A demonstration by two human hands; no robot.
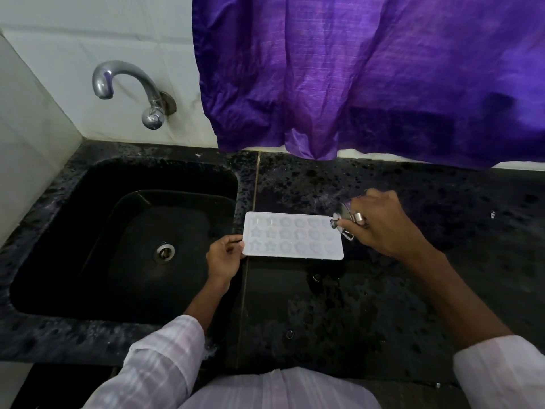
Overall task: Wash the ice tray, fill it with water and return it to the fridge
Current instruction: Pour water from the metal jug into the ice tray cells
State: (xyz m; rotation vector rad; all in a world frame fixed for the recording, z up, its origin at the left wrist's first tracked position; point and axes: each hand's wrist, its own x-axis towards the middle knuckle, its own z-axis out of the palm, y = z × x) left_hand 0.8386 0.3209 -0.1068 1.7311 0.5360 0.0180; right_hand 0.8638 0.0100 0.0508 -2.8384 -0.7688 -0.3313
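Translucent white plastic, moulded into three rows of star and round pockets, makes up the ice tray (293, 236); it lies flat on the black speckled counter (383, 305) just to the right of the sink (97, 184), with one short end almost level with the sink's right rim. The left hand (224, 258) pinches that end, fingers curled round the plain border; the right hand (380, 224) is clenched round a small metal vessel (343, 215), tipped towards the tray's corner farthest from the sink. Whether water is running from it, or already stands in the pockets, cannot be told.

By its look the tray is light and thin, likely to flex, and slick when wet; loaded with water it would probably sag and spill if lifted by one end. The flat border at both short ends seems the safest hold, one hand on each, with the tray kept level.

Droplets shine on the counter on the sink's right, nearer the person; a chrome tap (126, 87) curves from the white tiled wall above the sink's back edge; a steel drain (164, 252) sits in the sink's floor; a purple cloth (354, 69) hangs down the wall to the right of the sink, above the counter.
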